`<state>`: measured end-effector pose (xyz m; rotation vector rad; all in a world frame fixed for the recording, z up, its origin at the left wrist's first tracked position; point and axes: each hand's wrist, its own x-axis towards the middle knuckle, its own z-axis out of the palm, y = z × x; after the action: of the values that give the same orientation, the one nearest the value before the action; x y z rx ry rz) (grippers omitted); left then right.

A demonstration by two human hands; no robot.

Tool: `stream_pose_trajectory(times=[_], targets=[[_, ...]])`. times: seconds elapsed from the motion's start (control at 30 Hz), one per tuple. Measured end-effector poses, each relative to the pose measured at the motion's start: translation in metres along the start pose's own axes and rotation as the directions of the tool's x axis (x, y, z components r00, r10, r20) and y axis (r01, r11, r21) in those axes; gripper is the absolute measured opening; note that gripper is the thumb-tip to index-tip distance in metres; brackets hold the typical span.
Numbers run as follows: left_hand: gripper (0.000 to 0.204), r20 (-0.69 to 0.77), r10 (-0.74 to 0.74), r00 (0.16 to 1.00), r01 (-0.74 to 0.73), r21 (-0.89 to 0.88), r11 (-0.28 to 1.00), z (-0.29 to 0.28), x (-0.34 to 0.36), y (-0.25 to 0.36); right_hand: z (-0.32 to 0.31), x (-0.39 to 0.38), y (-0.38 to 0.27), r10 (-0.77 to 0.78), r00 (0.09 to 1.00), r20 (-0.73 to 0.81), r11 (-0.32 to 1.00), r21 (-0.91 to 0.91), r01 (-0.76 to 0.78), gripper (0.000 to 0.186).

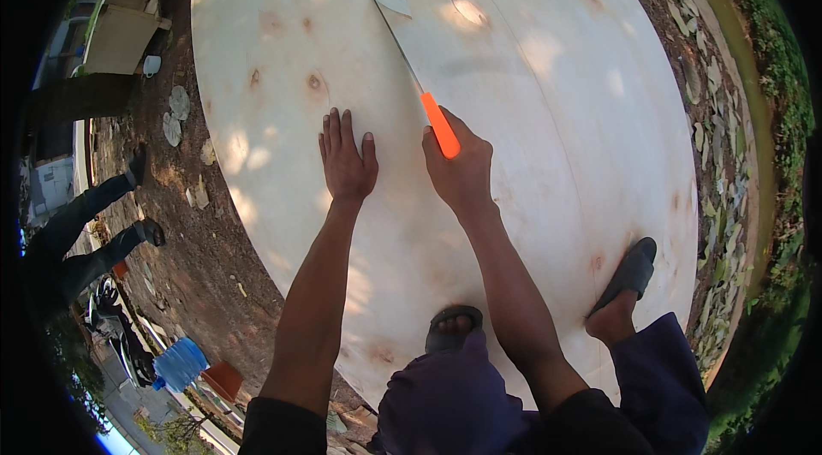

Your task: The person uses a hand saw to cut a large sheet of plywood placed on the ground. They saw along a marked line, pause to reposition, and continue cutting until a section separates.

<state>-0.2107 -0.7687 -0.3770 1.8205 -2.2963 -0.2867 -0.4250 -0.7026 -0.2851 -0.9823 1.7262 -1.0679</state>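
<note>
On the ground outdoors, a large pale thin wood veneer sheet (531, 113) lies flat over brown dirt; the person squats on it in dark sandals; left hand (347, 164) pressed flat on the sheet, fingers spread, holding nothing; right hand (462, 172) with its grip closed around an orange-handled knife (440, 131) with a thin blade (398, 48) — blade runs up and left along a long straight cut line in the sheet; left hand sits just beside that line, near the handle.

Rest: scattered pale veneer scraps (178, 104) on the dirt at left; another person's dark-trousered legs (94, 224) well apart at left; blue water jug (180, 363) at lower left; grass strip at right.

Risk, as a judgement — the thin sheet could split or tear off-line if the blade twists or catches a knot; the left hand lies close enough to the cut that a slip sideways might nick it; weight from the sandals could crack the veneer.
</note>
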Motion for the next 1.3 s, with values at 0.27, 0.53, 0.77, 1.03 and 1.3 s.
stream_pose_trajectory(times=[0.27,0.53,0.77,1.03,1.3], targets=[[0.062,-0.01,-0.005,1.0,0.005,0.026,1.0,0.001,-0.002,0.001,-0.016,-0.085,0.023,-0.152,0.975,-0.16,0.987,-0.072,0.142,0.04],[0.062,-0.001,0.006,1.0,-0.006,0.013,1.0,-0.001,-0.002,-0.01,-0.004,-0.042,0.007,-0.075,0.99,-0.116,0.996,0.034,0.08,0.034],[0.061,-0.008,0.018,1.0,-0.018,0.019,1.0,0.001,-0.003,0.002,-0.011,-0.06,0.02,-0.155,0.961,-0.227,0.986,0.025,0.165,0.033],[0.061,0.005,0.003,1.0,-0.003,0.027,1.0,-0.001,-0.003,-0.008,-0.019,-0.083,0.02,-0.158,0.97,-0.187,0.986,0.015,0.163,0.033],[0.06,-0.002,0.018,1.0,-0.018,0.0,1.0,0.004,0.004,0.009,0.001,0.015,-0.001,-0.039,0.992,-0.122,0.999,0.024,0.043,0.032]])
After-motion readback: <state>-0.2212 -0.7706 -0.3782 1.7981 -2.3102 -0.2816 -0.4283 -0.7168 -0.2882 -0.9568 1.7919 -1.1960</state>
